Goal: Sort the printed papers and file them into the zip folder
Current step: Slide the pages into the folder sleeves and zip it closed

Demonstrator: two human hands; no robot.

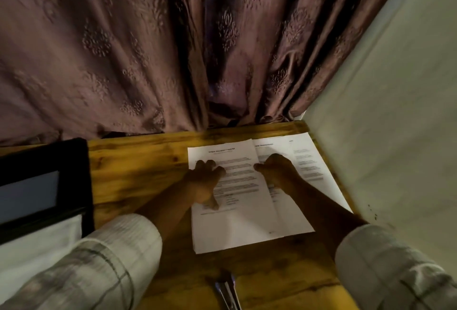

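Wooden table (138, 168) fills the lower view, pushed into a corner. Nearest the person lies a small shiny metal object (228, 290), too blurred to name, between two rolled pale sleeves. Just beyond it the printed papers (237, 225) lie flat on the wood, one sheet overlapping another that shows out to its right.

The left hand (206, 183) rests on the upper sheet with fingers spread and bent, tips pressing down. The right hand (277, 171) sits knuckles-up at that sheet's right edge, thumb toward the edge. Whether it pinches the paper I cannot tell.

This looks like the sorting step: separating or squaring sheets. The next move likely calls for lifting one sheet cleanly off the others.

Well apart at far left sits the black-edged zip folder (74, 176). Patterned curtains (123, 62) hang behind.
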